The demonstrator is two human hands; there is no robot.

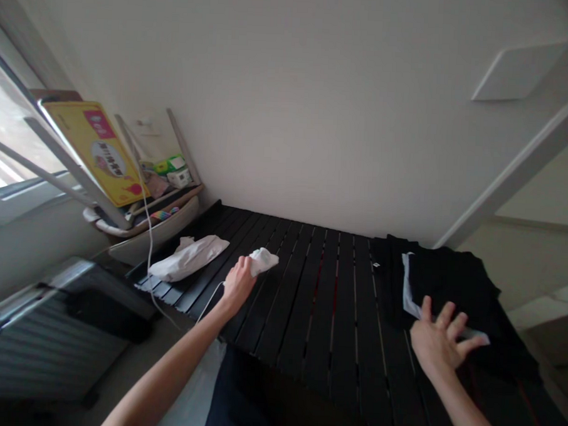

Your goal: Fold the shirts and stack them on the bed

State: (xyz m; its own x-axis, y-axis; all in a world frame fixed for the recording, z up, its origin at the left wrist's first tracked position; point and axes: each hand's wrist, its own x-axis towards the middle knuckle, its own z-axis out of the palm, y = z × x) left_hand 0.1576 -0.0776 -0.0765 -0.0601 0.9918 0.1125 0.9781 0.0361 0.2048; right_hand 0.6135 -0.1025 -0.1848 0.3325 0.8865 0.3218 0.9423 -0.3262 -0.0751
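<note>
My left hand [240,281] is closed around a small white corded device [264,260], its exact kind unclear. A thin white cord runs down and left from beside that hand. The device is over the middle-left of a black slatted bench [303,302]. On the right, my right hand [438,339] has its fingers spread at the near edge of folded black cloth [450,277]. A pale strip [409,287] shows along the cloth's left and near edges. Whether the right hand presses on the cloth or hovers over it, I cannot tell.
A white bag-like bundle [190,259] lies on the bench's left end. Beyond it are a basket [155,239] of small items and a yellow board [93,148]. A grey suitcase [57,335] stands at lower left, and a white cable [149,245] hangs nearby. Behind rises a wall [307,113].
</note>
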